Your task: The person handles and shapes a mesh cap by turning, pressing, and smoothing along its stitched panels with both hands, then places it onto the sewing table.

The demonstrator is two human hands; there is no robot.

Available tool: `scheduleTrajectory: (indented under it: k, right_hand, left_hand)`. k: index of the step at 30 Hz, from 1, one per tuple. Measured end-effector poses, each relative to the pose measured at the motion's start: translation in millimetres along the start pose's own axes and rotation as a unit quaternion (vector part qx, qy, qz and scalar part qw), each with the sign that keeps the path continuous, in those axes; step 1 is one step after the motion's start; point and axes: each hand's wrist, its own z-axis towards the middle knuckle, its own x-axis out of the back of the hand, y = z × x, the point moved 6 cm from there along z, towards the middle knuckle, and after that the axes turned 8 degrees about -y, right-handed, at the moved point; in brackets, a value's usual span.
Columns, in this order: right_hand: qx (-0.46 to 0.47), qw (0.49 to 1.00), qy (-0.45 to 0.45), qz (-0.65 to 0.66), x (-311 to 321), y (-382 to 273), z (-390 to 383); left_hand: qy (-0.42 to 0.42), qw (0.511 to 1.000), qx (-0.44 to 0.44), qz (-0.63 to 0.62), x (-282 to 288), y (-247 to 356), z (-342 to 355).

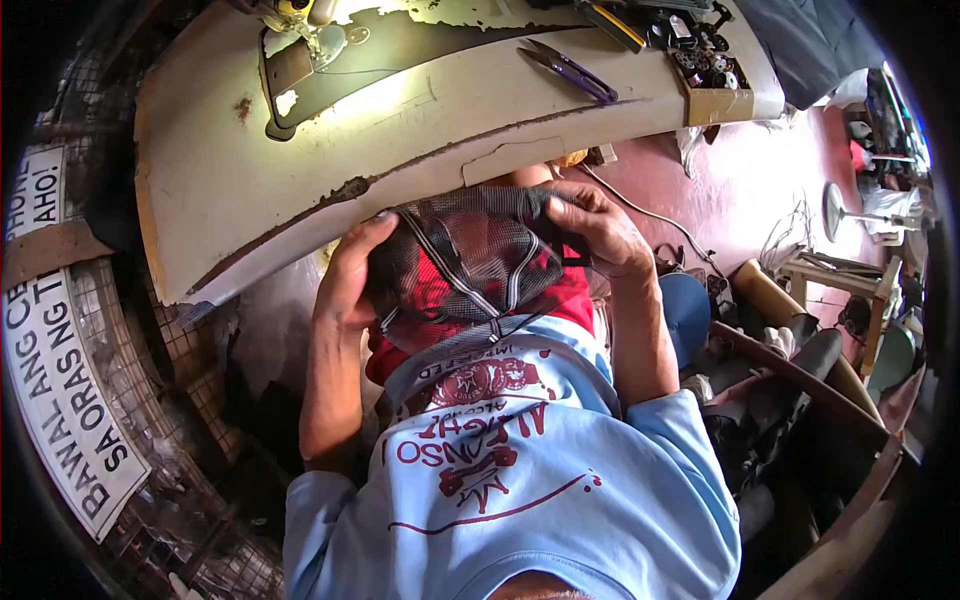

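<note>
A piece of black mesh fabric (470, 235), with pale-edged zipper-like strips running across it, is stretched out over my lap in front of the table edge. Its left side is gripped by my left hand (352, 262), with the thumb on top. At the upper right of the mesh, my right hand (608, 228) pinches the edge between thumb and curled fingers. Red cloth (560, 300) on my lap shows through the mesh. Both hands are below the worn, pale sewing table (400, 140).
A lit sewing machine (328, 42) stands at the table's far left. Thread snips (570, 72), a yellow-and-black tool (614, 26) and a cardboard tray (722, 104) of bobbins lie to the right. Wire mesh (190, 380) borders my left; a blue round seat (684, 315) and clutter are right.
</note>
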Motion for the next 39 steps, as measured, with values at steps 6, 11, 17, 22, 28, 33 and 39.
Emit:
scheduleTrajectory:
  k: [6,11,17,22,28,33,39]
  right_hand:
    - [0.061,0.967,0.148,0.199,3,6,7]
    - [0.051,0.972,0.167,0.159,-6,15,15]
    - [0.037,0.966,0.18,0.184,-6,22,15]
    - [0.184,0.927,0.11,0.307,-3,28,12]
    - [0.158,0.941,0.009,0.298,-7,36,4]
    - [0.128,0.918,-0.031,0.373,-6,54,-3]
    - [0.119,0.901,0.011,0.416,-31,40,6]
  left_hand:
    - [-0.218,0.937,-0.212,-0.171,-20,-26,-12]
    - [-0.166,0.928,-0.234,-0.236,-30,-39,-15]
    - [-0.055,0.943,-0.244,-0.22,-22,-36,-7]
    - [-0.128,0.876,-0.285,-0.367,-23,-40,-17]
    - [-0.126,0.892,-0.304,-0.31,-13,-17,-22]
    - [-0.107,0.893,-0.187,-0.395,-10,-25,-9]
    - [-0.136,0.892,-0.194,-0.384,-12,-18,-6]
